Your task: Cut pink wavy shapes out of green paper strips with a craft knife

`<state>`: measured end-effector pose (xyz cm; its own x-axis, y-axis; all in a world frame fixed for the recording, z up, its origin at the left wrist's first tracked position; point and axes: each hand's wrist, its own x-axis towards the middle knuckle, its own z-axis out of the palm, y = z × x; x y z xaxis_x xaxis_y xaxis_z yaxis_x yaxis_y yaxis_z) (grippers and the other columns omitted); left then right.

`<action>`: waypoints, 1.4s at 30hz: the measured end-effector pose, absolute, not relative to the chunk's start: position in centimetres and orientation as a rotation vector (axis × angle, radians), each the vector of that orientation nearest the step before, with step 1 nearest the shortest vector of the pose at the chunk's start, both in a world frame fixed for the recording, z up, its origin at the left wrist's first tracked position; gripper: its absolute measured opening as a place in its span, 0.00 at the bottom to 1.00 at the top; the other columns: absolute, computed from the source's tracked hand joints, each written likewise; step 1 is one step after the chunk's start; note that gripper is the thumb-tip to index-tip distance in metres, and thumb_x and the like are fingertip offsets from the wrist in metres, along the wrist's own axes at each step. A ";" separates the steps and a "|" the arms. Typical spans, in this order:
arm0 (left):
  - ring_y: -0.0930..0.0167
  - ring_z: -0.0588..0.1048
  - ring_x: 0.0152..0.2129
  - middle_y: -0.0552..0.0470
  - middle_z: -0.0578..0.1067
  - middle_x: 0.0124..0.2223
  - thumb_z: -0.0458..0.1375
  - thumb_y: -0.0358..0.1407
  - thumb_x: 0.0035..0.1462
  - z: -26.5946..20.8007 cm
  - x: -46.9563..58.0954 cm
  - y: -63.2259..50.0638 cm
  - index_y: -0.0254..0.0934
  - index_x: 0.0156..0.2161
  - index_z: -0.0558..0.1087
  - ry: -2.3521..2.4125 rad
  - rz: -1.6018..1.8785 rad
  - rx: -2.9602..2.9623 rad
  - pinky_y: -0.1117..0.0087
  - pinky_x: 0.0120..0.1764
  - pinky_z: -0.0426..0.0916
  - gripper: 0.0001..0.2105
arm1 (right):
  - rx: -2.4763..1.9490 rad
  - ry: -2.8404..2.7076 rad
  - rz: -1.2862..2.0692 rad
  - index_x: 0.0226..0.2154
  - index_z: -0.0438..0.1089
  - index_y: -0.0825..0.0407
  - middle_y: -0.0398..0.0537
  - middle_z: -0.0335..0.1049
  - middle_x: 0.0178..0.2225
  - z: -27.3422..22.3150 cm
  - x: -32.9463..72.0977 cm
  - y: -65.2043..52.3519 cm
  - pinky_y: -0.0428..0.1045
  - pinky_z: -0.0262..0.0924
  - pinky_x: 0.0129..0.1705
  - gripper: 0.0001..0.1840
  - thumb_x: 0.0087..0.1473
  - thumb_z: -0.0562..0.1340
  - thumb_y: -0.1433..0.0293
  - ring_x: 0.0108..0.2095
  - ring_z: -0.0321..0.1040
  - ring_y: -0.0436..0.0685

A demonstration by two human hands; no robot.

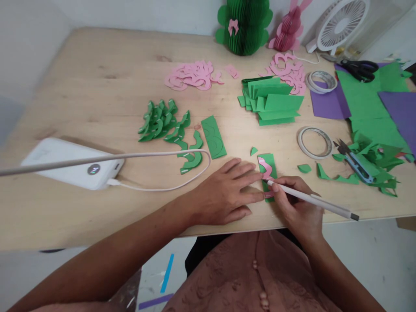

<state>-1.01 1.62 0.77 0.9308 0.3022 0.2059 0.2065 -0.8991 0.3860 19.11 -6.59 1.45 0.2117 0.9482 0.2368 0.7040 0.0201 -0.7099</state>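
Note:
My right hand (297,203) grips a white pen (315,200), its tip down at the edge of a pink paper cutout (265,167). That curved cutout lies on a green paper strip (270,159) near the table's front edge. Fingers spread, my left hand (227,193) lies flat, its fingertips pressing on the cutout and strip from the left. Just left of there is another green strip (213,136) with curved outlines drawn on it. Beside it lie cut green curved pieces (191,160), with a heap of folded green pieces (157,121) farther back.
A white power bank (71,162) with a cable lies at left. Pink cutouts (191,76) and green strips (271,99) lie behind. Tape rolls (315,143), a blue cutter (357,164), green scraps and black-handled scissors (360,69) are at right. Paper honeycomb figures (248,26) and a fan (341,26) stand at the back.

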 end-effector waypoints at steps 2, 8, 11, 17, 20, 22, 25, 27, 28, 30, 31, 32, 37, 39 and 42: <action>0.55 0.59 0.61 0.44 0.62 0.65 0.56 0.41 0.63 0.8 -1.0 1.6 0.46 0.61 0.67 0.374 0.366 2.724 0.47 0.62 0.52 0.21 | -1.750 -1.554 0.406 0.33 0.72 0.50 0.43 0.75 0.26 1.4 19.1 -6.6 0.44 0.65 0.25 0.07 0.57 0.63 0.64 0.23 0.70 0.50; 0.56 0.59 0.62 0.45 0.61 0.66 0.56 0.41 0.63 0.8 -1.0 1.6 0.46 0.61 0.67 0.374 0.359 2.721 0.47 0.62 0.51 0.21 | -1.760 -1.575 0.396 0.34 0.72 0.49 0.43 0.75 0.26 1.3 19.2 -6.6 0.44 0.65 0.25 0.06 0.57 0.63 0.64 0.23 0.70 0.50; 0.56 0.59 0.62 0.45 0.62 0.66 0.56 0.41 0.63 0.8 -1.0 1.6 0.46 0.60 0.67 0.378 0.363 2.718 0.47 0.62 0.51 0.21 | -1.749 -1.571 0.405 0.33 0.72 0.49 0.42 0.76 0.26 1.4 19.2 -6.5 0.44 0.65 0.25 0.05 0.57 0.63 0.65 0.24 0.70 0.50; 0.55 0.60 0.61 0.44 0.63 0.65 0.57 0.41 0.62 1.0 -1.0 1.7 0.45 0.60 0.68 0.369 0.360 2.720 0.47 0.62 0.52 0.21 | -1.732 -1.578 0.410 0.34 0.72 0.50 0.43 0.76 0.28 1.5 19.2 -6.5 0.44 0.66 0.27 0.05 0.57 0.63 0.65 0.25 0.71 0.50; 0.55 0.59 0.62 0.44 0.62 0.65 0.56 0.41 0.63 0.9 -1.0 1.7 0.45 0.60 0.67 0.370 0.356 2.719 0.47 0.62 0.51 0.21 | -1.744 -1.556 0.424 0.34 0.73 0.50 0.43 0.76 0.28 1.4 19.2 -6.6 0.45 0.66 0.27 0.06 0.57 0.63 0.65 0.25 0.71 0.51; 0.55 0.59 0.62 0.44 0.62 0.66 0.56 0.41 0.63 0.8 -1.0 1.6 0.46 0.60 0.67 0.372 0.364 2.716 0.47 0.62 0.51 0.21 | -1.743 -1.526 0.429 0.34 0.72 0.50 0.44 0.76 0.28 1.4 19.2 -6.6 0.45 0.67 0.27 0.06 0.57 0.63 0.64 0.25 0.72 0.51; 0.55 0.58 0.62 0.44 0.61 0.66 0.57 0.41 0.63 0.8 -1.0 1.6 0.46 0.60 0.68 0.374 0.363 2.716 0.47 0.63 0.51 0.21 | -1.735 -1.529 0.427 0.34 0.72 0.50 0.44 0.76 0.27 1.3 19.2 -6.7 0.45 0.67 0.27 0.07 0.57 0.63 0.64 0.25 0.72 0.51; 0.55 0.59 0.62 0.44 0.62 0.66 0.57 0.41 0.63 0.8 -1.0 1.6 0.46 0.60 0.67 0.374 0.359 2.718 0.47 0.62 0.51 0.21 | -1.741 -1.548 0.420 0.34 0.72 0.49 0.44 0.76 0.27 1.3 19.2 -6.6 0.45 0.67 0.27 0.07 0.57 0.63 0.64 0.25 0.71 0.51; 0.55 0.59 0.62 0.44 0.62 0.65 0.57 0.41 0.63 0.8 -1.0 1.6 0.46 0.60 0.67 0.374 0.360 2.718 0.47 0.62 0.51 0.21 | -1.749 -1.555 0.415 0.34 0.72 0.49 0.44 0.76 0.27 1.3 19.3 -6.6 0.46 0.68 0.27 0.07 0.58 0.63 0.63 0.25 0.71 0.52; 0.55 0.59 0.61 0.44 0.62 0.65 0.57 0.41 0.63 0.8 -1.0 1.6 0.46 0.60 0.68 0.373 0.368 2.717 0.47 0.62 0.52 0.21 | -1.765 -1.561 0.405 0.34 0.73 0.50 0.44 0.76 0.27 1.2 19.3 -6.6 0.46 0.68 0.26 0.08 0.57 0.63 0.63 0.24 0.71 0.52; 0.55 0.60 0.61 0.44 0.63 0.65 0.57 0.41 0.63 0.8 -1.0 1.6 0.46 0.60 0.68 0.373 0.373 2.716 0.47 0.62 0.52 0.21 | -1.769 -1.563 0.403 0.34 0.73 0.50 0.44 0.76 0.27 1.2 19.3 -6.6 0.46 0.68 0.26 0.08 0.57 0.63 0.62 0.24 0.71 0.52; 0.55 0.60 0.61 0.44 0.63 0.65 0.57 0.41 0.63 0.8 -1.0 1.6 0.46 0.60 0.68 0.372 0.377 2.717 0.47 0.62 0.52 0.20 | -1.770 -1.563 0.404 0.34 0.73 0.49 0.44 0.76 0.27 1.2 19.3 -6.6 0.46 0.68 0.26 0.08 0.57 0.63 0.63 0.24 0.71 0.52; 0.56 0.59 0.61 0.44 0.63 0.65 0.57 0.41 0.63 0.8 -1.0 1.7 0.46 0.60 0.68 0.372 0.378 2.721 0.47 0.62 0.52 0.21 | -1.718 -1.532 0.460 0.34 0.73 0.49 0.44 0.77 0.28 1.3 19.2 -6.6 0.45 0.67 0.27 0.06 0.57 0.63 0.64 0.26 0.72 0.51; 0.56 0.59 0.62 0.44 0.62 0.65 0.57 0.41 0.63 0.8 -1.0 1.7 0.45 0.60 0.68 0.374 0.370 2.720 0.48 0.62 0.51 0.20 | -1.696 -1.490 0.488 0.34 0.73 0.49 0.43 0.77 0.29 1.4 19.2 -6.7 0.45 0.67 0.27 0.06 0.57 0.64 0.64 0.26 0.72 0.51; 0.56 0.59 0.62 0.44 0.62 0.66 0.57 0.41 0.63 0.9 -1.0 1.6 0.44 0.58 0.70 0.374 0.370 2.715 0.48 0.62 0.51 0.19 | -1.707 -1.422 0.513 0.33 0.73 0.50 0.44 0.76 0.27 1.6 19.6 -6.8 0.45 0.65 0.24 0.07 0.56 0.65 0.63 0.25 0.71 0.51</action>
